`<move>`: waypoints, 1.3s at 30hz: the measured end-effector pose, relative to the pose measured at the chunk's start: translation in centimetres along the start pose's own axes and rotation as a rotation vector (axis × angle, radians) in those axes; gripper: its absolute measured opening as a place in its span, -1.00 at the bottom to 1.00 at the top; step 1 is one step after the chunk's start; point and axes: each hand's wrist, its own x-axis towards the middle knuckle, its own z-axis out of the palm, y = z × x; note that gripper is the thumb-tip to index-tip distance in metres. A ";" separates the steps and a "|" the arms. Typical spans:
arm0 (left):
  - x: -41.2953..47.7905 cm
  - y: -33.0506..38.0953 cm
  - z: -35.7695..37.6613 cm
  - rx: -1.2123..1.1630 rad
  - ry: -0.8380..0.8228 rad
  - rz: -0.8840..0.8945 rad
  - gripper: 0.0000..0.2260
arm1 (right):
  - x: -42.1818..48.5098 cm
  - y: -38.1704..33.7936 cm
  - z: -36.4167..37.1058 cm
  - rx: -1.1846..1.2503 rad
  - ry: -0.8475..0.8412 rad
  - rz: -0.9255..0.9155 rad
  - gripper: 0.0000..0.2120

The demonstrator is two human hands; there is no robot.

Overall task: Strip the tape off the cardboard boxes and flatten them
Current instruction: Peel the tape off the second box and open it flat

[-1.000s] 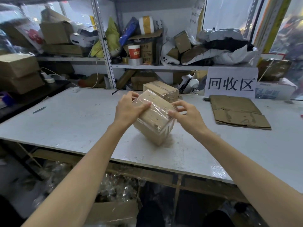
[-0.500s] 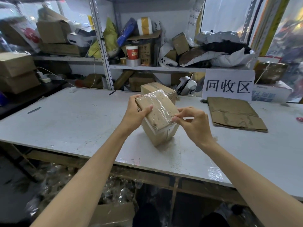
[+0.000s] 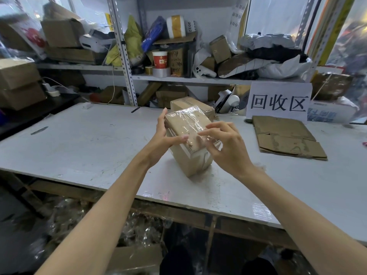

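Box (image 3: 190,143) now tipped further upright at centre frame, balanced on its lower corner on the white table (image 3: 79,143), where a second ago it leaned lower and flatter. Left hand (image 3: 161,135) clasped around the box's left edge, thumb pressed on the taped top face. Right hand (image 3: 224,143) shifted from the far right edge onto the near right corner, fingertips (image 3: 202,133) pinched at the clear tape (image 3: 188,121); whether a loose end is actually caught, cannot tell. Judging from this, still hunting for a tape edge, peeling not yet begun.

Counted: one box in hand, fully wrapped in glossy tape; one second box (image 3: 193,105) just behind it, touching or nearly so; flattened cardboard (image 3: 286,135) at right, apparently two sheets stacked, below one white sign (image 3: 279,102). So one box in progress, one waiting.
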 end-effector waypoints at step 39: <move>-0.8 1.9 0.0 0.514 0.512 0.409 -0.70 | 3.1 -4.1 -0.4 0.096 -0.121 0.224 -0.87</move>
